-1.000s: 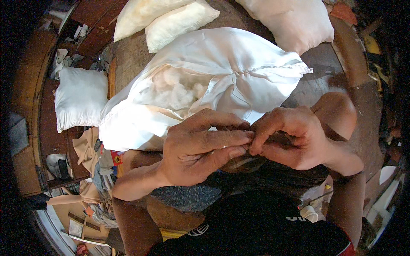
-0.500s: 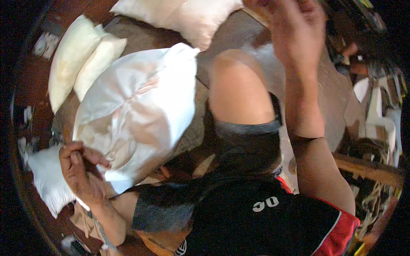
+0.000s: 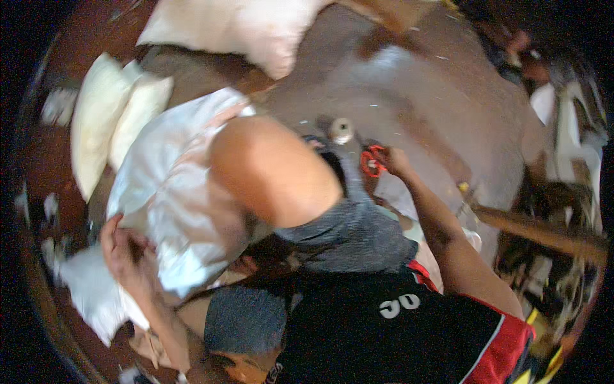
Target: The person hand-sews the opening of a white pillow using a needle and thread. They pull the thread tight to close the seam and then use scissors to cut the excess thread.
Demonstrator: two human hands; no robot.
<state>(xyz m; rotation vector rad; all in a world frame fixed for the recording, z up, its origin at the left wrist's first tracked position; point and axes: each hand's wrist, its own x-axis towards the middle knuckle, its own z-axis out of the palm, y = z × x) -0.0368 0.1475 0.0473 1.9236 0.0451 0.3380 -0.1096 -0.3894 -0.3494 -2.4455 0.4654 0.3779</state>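
Note:
A large white pillow [image 3: 169, 185] lies across the left of my lap, its right part hidden behind my bent knee. My left hand [image 3: 128, 253] rests at the pillow's lower left edge, fingers loosely curled and apart, holding nothing that I can see. On the floor to the right of my knee, my right hand [image 3: 396, 161] has its fingers closed at the handles of red-handled scissors [image 3: 371, 161]. The blades of the scissors are blurred and hard to make out. A pale spool of thread [image 3: 341, 130] stands on the floor just beyond them.
Two cream pillows [image 3: 105, 125] lean together at the far left, and a big pale pillow [image 3: 236, 29] lies at the back. Another white pillow [image 3: 96, 297] is left of my left forearm. A wooden beam [image 3: 537, 230] and clutter line the right side.
My right hand has come down from the upper right to the scissors on the floor. My knee has swung left over the white pillow. My left hand has barely moved.

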